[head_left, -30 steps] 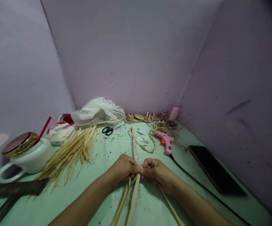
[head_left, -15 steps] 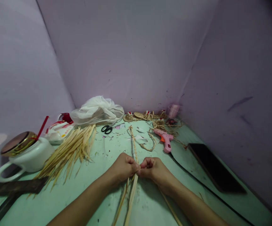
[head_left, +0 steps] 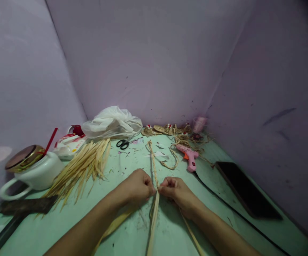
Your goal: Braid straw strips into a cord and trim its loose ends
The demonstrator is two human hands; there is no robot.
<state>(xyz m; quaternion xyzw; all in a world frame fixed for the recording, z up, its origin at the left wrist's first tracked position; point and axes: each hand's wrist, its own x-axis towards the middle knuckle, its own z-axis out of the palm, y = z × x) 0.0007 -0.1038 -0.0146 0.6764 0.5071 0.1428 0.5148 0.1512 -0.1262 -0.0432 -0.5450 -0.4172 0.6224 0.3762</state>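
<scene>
Strand (head_left: 118, 222) swung left; hands (head_left: 139, 185) curled, close together, at braid (head_left: 154, 170).

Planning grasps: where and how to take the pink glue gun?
Probably by the handle of the pink glue gun, from the near right: the handle points toward the person, and the orange trigger faces left. Avoid the black cord at the handle's base.
</scene>
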